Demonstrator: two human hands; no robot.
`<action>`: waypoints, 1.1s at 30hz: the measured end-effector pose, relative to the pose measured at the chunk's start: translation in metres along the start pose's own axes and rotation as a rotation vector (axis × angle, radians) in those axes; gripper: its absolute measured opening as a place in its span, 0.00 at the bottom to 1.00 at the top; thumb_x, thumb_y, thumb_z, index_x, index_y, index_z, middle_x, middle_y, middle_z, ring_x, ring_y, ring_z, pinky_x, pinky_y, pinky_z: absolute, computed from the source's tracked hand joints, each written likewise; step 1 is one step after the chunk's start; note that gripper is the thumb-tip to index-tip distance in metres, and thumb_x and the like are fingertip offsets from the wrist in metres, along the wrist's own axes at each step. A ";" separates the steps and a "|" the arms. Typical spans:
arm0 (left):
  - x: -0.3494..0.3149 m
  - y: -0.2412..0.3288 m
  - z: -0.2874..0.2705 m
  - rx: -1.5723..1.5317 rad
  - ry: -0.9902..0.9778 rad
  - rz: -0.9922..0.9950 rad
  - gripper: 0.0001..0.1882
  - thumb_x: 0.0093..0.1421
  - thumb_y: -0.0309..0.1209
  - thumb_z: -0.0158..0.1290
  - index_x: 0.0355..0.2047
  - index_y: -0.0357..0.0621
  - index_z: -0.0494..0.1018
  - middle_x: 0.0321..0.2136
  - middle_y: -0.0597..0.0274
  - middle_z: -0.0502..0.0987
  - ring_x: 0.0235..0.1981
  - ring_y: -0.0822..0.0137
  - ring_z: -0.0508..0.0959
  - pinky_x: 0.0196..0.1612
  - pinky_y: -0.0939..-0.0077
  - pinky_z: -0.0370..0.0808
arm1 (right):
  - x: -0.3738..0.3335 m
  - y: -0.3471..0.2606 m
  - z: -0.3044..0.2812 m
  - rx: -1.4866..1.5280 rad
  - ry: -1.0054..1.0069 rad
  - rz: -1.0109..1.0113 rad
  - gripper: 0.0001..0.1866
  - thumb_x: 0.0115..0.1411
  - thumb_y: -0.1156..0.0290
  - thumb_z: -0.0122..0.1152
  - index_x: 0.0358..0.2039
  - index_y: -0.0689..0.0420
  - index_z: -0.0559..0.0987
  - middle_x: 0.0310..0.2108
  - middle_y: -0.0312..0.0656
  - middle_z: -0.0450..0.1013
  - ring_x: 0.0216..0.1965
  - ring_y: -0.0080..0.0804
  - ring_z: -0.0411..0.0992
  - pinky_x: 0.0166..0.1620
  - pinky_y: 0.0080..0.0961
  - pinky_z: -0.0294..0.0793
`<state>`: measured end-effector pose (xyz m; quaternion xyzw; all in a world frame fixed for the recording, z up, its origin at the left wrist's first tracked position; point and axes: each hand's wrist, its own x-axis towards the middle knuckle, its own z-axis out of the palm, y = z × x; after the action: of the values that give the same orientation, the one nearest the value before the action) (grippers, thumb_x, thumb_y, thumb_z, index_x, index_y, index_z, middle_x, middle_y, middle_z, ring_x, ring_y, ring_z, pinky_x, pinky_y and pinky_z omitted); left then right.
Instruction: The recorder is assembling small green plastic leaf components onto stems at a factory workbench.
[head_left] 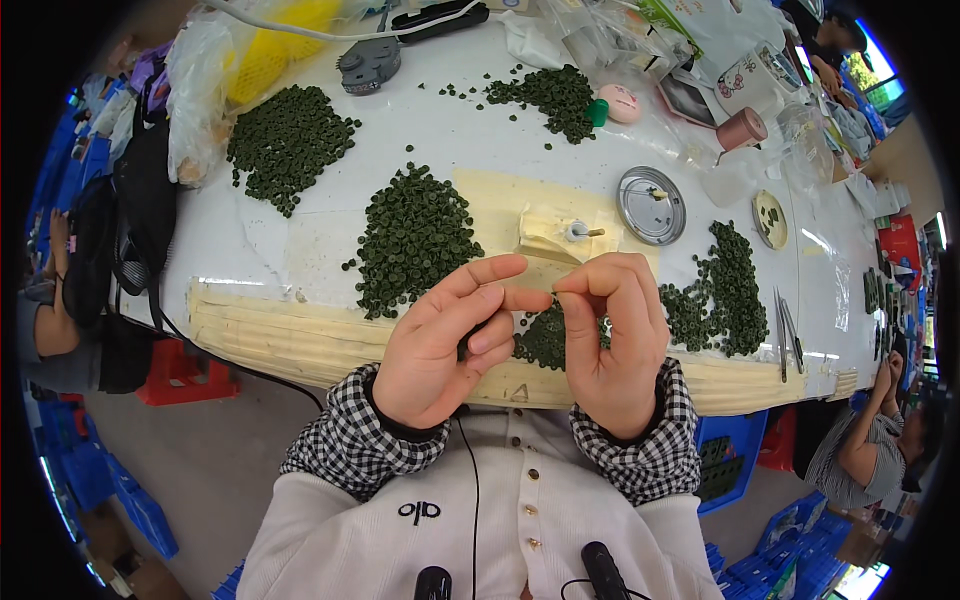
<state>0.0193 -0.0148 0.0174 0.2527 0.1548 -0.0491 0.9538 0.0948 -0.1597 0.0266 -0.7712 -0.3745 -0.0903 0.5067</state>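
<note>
Above the near edge of the table, my two hands meet at the fingertips. My right hand (622, 340) is closed in a pinch of thumb and forefinger, with a tiny dark piece (555, 297) just showing at the tips. Touching that spot is a fingertip of my left hand (440, 345), whose thumb presses against its fingers; the lower fingers curl in, and anything inside them is hidden. Small round dark green parts (543, 340) lie beneath and between the hands. A larger heap of these parts (415, 235) sits beyond my left hand.
More green heaps lie at far left (288, 142), far middle (560, 98) and right (735, 290). A small block with a metal pin (580, 232) stands ahead, beside a round metal lid (651, 206). Tweezers (785, 335) rest at right. Co-workers sit at both sides.
</note>
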 end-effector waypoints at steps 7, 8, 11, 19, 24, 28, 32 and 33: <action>0.000 -0.002 -0.018 -0.031 -0.183 -0.022 0.13 0.67 0.32 0.40 0.42 0.36 0.69 0.32 0.61 0.75 0.19 0.82 0.59 0.22 0.89 0.59 | 0.001 -0.001 0.001 0.014 0.002 -0.011 0.05 0.54 0.83 0.57 0.31 0.63 0.72 0.29 0.44 0.67 0.22 0.32 0.67 0.24 0.22 0.68; 0.000 -0.003 -0.017 -0.011 -0.138 -0.007 0.13 0.67 0.32 0.40 0.43 0.36 0.69 0.32 0.62 0.75 0.20 0.82 0.59 0.23 0.89 0.59 | 0.000 -0.001 0.001 0.012 0.001 -0.011 0.05 0.54 0.83 0.57 0.31 0.63 0.72 0.29 0.44 0.67 0.22 0.32 0.67 0.24 0.22 0.68; 0.001 -0.002 -0.011 0.013 -0.050 0.002 0.13 0.66 0.31 0.41 0.45 0.34 0.69 0.33 0.62 0.74 0.21 0.82 0.59 0.23 0.89 0.59 | 0.000 0.001 0.002 0.009 0.001 -0.010 0.05 0.54 0.83 0.57 0.31 0.63 0.72 0.29 0.44 0.67 0.21 0.31 0.68 0.24 0.22 0.68; 0.001 0.000 -0.006 -0.005 -0.026 -0.013 0.13 0.63 0.26 0.43 0.47 0.35 0.68 0.34 0.60 0.74 0.21 0.83 0.60 0.23 0.90 0.59 | 0.000 0.000 0.002 0.021 -0.005 -0.014 0.05 0.54 0.83 0.56 0.31 0.63 0.72 0.29 0.44 0.67 0.21 0.32 0.68 0.23 0.22 0.68; 0.001 -0.002 -0.013 0.026 -0.035 0.001 0.11 0.63 0.27 0.45 0.44 0.36 0.69 0.33 0.60 0.76 0.18 0.83 0.59 0.21 0.91 0.58 | 0.000 0.000 0.001 0.018 -0.010 -0.012 0.05 0.54 0.83 0.56 0.31 0.63 0.72 0.29 0.44 0.67 0.22 0.32 0.69 0.23 0.22 0.69; -0.001 -0.004 -0.012 0.113 -0.001 0.038 0.11 0.64 0.28 0.46 0.44 0.36 0.70 0.32 0.60 0.76 0.17 0.85 0.58 0.21 0.91 0.58 | -0.001 0.001 0.002 0.029 -0.002 -0.016 0.05 0.54 0.83 0.56 0.31 0.63 0.72 0.29 0.44 0.67 0.22 0.32 0.68 0.23 0.22 0.69; -0.001 0.000 -0.008 0.066 -0.006 0.018 0.11 0.63 0.27 0.47 0.44 0.37 0.71 0.32 0.61 0.76 0.18 0.85 0.59 0.20 0.90 0.58 | 0.000 0.001 0.002 0.034 -0.009 -0.007 0.05 0.54 0.83 0.56 0.31 0.63 0.72 0.29 0.44 0.67 0.22 0.32 0.68 0.24 0.22 0.68; -0.001 0.000 -0.008 0.050 0.001 0.008 0.11 0.63 0.26 0.47 0.45 0.37 0.71 0.32 0.61 0.76 0.18 0.85 0.60 0.20 0.90 0.58 | -0.001 0.001 0.001 0.037 -0.010 -0.004 0.05 0.54 0.83 0.56 0.31 0.63 0.72 0.29 0.44 0.67 0.22 0.32 0.68 0.24 0.22 0.68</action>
<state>0.0165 -0.0105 0.0110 0.2773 0.1530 -0.0492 0.9473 0.0944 -0.1588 0.0253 -0.7614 -0.3800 -0.0804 0.5190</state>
